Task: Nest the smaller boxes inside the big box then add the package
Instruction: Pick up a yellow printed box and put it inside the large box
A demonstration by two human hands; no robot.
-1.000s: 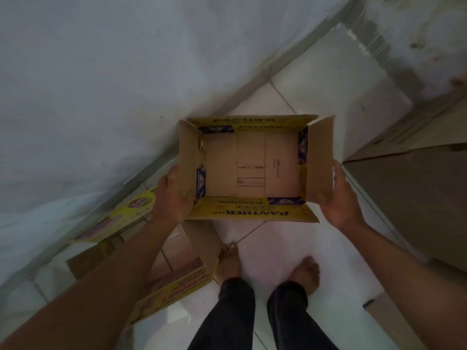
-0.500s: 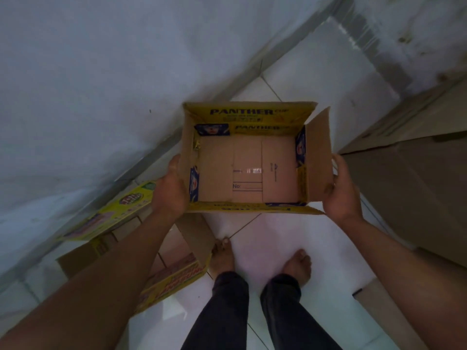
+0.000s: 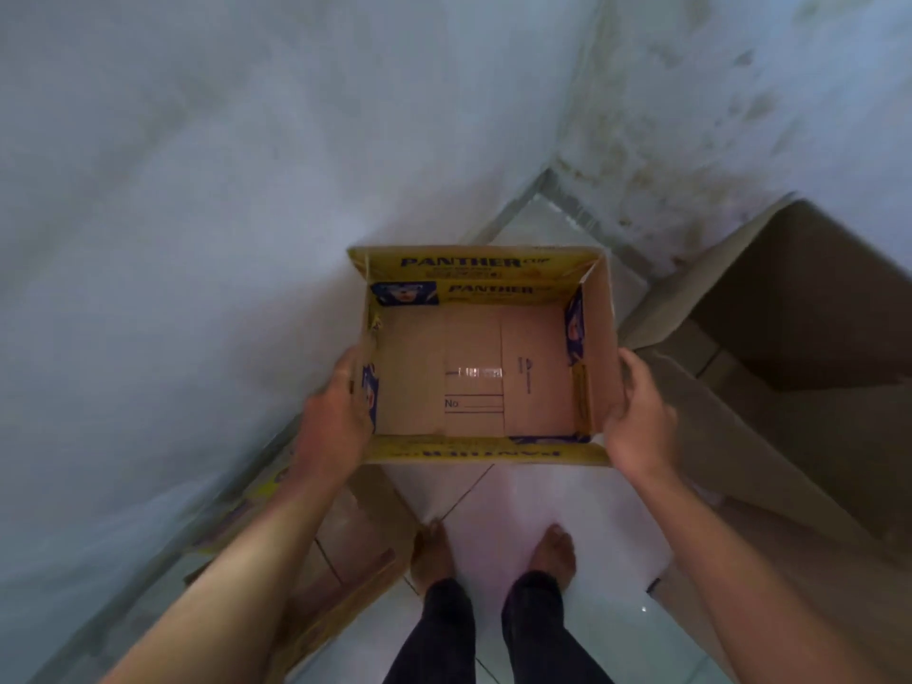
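**Both hands clamp from opposite sides, arms stretched forward**

The left hand (image 3: 338,417) presses flat against the left side of the held box (image 3: 481,357), fingers curled over the upper edge, wrist straight. The right hand (image 3: 639,417) mirrors it on the right side, palm inward and fingers wrapped along the wall. Both bare forearms reach forward from the lower corners of the view, elbows out. Below, two bare feet stand side by side under dark trouser legs.

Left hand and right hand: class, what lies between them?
The open Panther box, gripped at its sides by the left hand and right hand; head view.
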